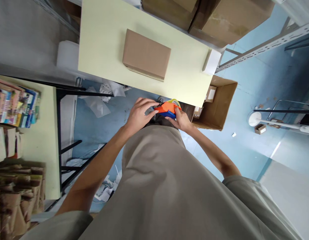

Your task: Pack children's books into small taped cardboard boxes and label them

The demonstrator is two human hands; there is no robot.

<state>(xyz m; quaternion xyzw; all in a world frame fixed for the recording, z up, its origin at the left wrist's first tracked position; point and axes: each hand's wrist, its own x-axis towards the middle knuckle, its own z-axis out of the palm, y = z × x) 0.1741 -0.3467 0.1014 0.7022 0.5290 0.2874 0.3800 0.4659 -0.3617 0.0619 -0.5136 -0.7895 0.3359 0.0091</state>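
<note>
Both hands on the orange tape dispenser at waist height, just short of the bench edge; left hand fingers curled over its top, right hand cupping beneath for steadiness; closed carton lying flat on bench.

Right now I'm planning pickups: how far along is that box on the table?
Done: the box lies closed on the table. In hand: the left hand and right hand both hold the tape dispenser in front of the body, short of the table. Left: no tape shows on the box.
</note>
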